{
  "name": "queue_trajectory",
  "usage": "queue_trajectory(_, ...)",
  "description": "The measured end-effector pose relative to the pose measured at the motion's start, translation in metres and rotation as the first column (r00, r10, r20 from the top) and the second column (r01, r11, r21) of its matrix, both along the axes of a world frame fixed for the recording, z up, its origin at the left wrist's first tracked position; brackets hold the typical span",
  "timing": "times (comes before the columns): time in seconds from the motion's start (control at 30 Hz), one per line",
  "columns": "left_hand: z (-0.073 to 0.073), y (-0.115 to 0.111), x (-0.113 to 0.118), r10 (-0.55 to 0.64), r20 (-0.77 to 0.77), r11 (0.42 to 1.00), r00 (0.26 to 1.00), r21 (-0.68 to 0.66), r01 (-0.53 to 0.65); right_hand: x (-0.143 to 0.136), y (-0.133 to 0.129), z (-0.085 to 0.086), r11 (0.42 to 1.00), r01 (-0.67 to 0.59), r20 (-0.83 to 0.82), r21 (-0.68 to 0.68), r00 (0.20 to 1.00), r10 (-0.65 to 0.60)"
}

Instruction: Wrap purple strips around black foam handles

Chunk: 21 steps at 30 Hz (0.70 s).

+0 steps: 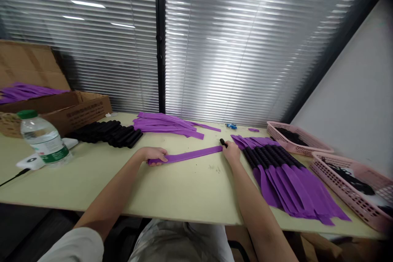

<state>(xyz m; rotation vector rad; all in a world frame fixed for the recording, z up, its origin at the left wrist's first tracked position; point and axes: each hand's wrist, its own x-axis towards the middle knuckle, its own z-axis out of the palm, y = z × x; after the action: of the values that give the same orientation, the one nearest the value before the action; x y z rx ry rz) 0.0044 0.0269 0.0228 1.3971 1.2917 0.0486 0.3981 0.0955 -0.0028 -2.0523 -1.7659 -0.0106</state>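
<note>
A purple strap (pixel 190 154) is stretched between my hands just above the table. My left hand (pixel 156 156) is closed on its left end, thumb on top. My right hand (pixel 231 152) is closed at the other end, and a short black piece (pixel 223 143) pokes out from its fingers; its kind is hard to make out. To the right lie several purple straps (pixel 294 188) side by side, with black ribbed sleeves (pixel 270 155) around them. Loose purple straps (pixel 166 125) are piled behind my hands. Several black tubes (pixel 107 133) lie in a row beyond my left hand.
A plastic bottle with a green cap (pixel 46 139) stands at the left beside a white device with a cable (pixel 35 161). Behind it is an open cardboard box (pixel 86 108). Two pink baskets (pixel 313 146) holding black items stand at the right. A small blue object (pixel 231 126) lies near the blinds.
</note>
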Motion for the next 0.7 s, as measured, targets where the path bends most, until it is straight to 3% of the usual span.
queue_trajectory(0.43, -0.003, 0.003, -0.001, -0.005, -0.001, 1.000, 1.000, -0.004, 0.005, -0.041, -0.013, -0.002, 0.974, -0.220, -0.014, 0.050, 0.975, 0.221)
queue_trajectory(0.7, 0.001, 0.000, 0.002, -0.003, -0.008, 1.000, 1.000, -0.008, 0.003, -0.101, -0.046, -0.001, 0.889, -0.454, -0.053, 0.058, 0.888, 0.457)
